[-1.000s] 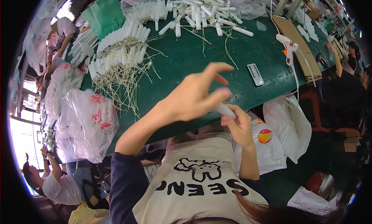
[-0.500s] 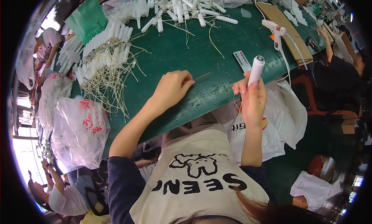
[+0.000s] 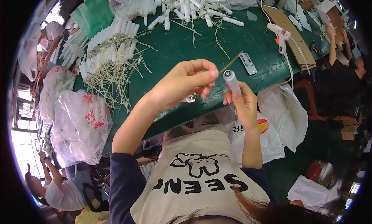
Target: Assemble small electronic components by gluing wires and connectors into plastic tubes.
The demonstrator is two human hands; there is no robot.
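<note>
Your right hand (image 3: 242,104) grips the white tube (image 3: 232,81) upright; your left hand (image 3: 182,84) pinches the thin stick (image 3: 231,62). Steady the tube, aim for its open top.

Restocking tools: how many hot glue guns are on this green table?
1. The white glue gun lies at the table's far right, beside the cardboard sheet. Others may be hidden.

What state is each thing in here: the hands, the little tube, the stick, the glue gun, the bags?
Left hand: raised, pinching a thin stick.
Thin stick: slanted, its lower end at the tube's open top.
Right hand: gripping the tube.
White tube: upright, open end up.
Glue gun: lying on the green table, untouched.
Plastic bags: hanging off the table edge, full.
</note>
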